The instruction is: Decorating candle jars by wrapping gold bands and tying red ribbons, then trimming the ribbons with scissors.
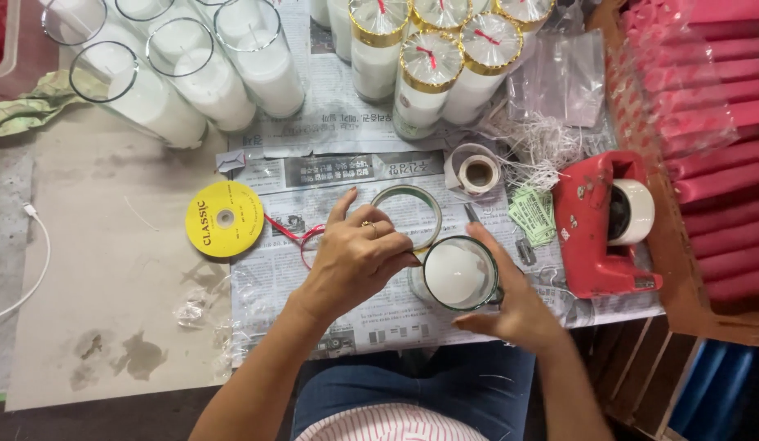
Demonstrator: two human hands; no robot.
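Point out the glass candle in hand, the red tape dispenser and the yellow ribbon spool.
glass candle (458,273), head view, on its white wax top.
red tape dispenser (586,220), head view, on its red body.
yellow ribbon spool (224,218), head view, on its flat yellow face.

A round yellow label is seen left of centre; green printed paper labels are stacked right of centre.

newspaper-covered worktable, stained cardboard sheet, wooden crate alongside
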